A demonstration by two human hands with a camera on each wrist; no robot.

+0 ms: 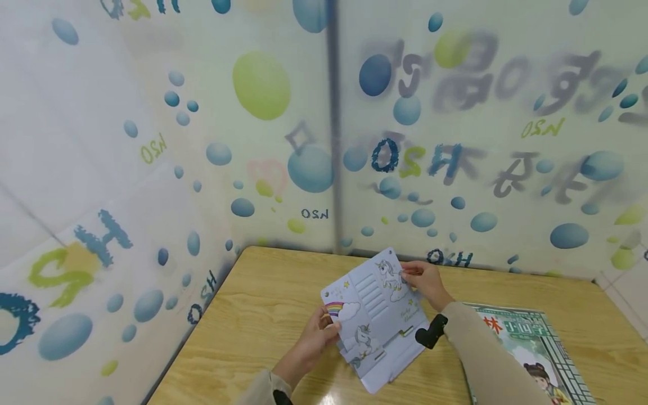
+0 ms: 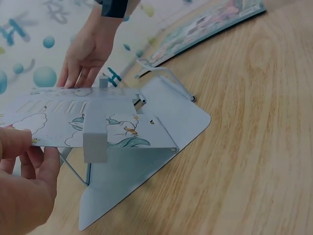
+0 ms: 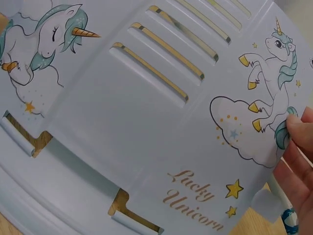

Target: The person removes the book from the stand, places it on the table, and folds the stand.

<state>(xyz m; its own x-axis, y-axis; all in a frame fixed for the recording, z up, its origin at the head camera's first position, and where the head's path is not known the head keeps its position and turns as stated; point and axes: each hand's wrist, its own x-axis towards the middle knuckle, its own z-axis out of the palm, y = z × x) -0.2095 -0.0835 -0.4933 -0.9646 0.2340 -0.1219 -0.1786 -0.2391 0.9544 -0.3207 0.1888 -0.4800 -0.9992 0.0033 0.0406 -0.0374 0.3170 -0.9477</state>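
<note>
A white book stand [image 1: 372, 289] printed with unicorns, clouds and a rainbow is tilted above the wooden table. My left hand [image 1: 315, 337] pinches its left edge, thumb on the printed face. Opposite, my right hand [image 1: 426, 281] grips the right edge near a unicorn; its thumb shows on the panel in the right wrist view. Slots run down the panel's middle, and "Lucky Unicorn" is lettered on it. Seen from the left wrist, the stand's panel is raised at an angle from its base plate [image 2: 122, 171], with a bent wire leg [image 2: 168, 73] beyond.
A green-bordered book [image 1: 531, 343] with an illustrated cover lies on the table [image 1: 228, 337] at the right, partly under my right forearm. Behind the table stands a wall [image 1: 283, 225] patterned with bubbles; another wall [image 1: 126, 253] runs along the left side.
</note>
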